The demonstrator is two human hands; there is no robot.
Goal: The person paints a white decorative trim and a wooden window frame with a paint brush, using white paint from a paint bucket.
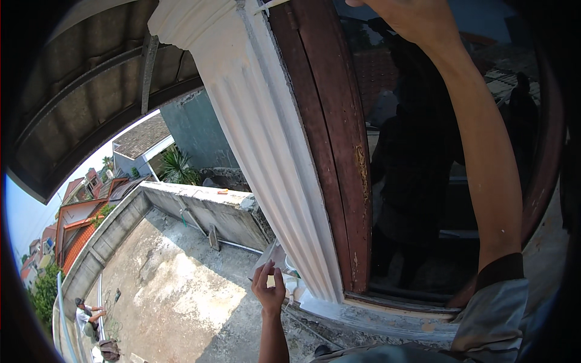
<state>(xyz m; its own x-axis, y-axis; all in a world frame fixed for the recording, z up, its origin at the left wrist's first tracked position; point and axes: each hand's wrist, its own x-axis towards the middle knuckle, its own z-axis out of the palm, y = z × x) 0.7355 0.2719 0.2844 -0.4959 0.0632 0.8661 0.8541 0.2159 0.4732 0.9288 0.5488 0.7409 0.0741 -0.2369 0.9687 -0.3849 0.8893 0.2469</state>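
My right arm (493, 175) reaches up in front of the dark window glass (417, 199). My right hand (405, 15) is cut by the top edge, so its fingers and anything in them are mostly hidden. Left of it, a thin pale stick (272, 6) points at the upper part of the fluted column (260, 127); whether the hand holds it cannot be seen. Low down, my left hand (269, 290) is raised beside the column's foot, its fingers curled toward the thumb. A tiny dark tip shows at its fingers. Behind it sits a pale round-rimmed container (290, 265), partly hidden.
A brown, worn wooden frame (339, 151) stands between column and glass. Below left lies a concrete terrace (175, 284) with a low wall (206, 212). A person (88, 317) sits at the far left beside pipes and a dark bag (109, 349). A curved canopy (78, 78) hangs overhead.
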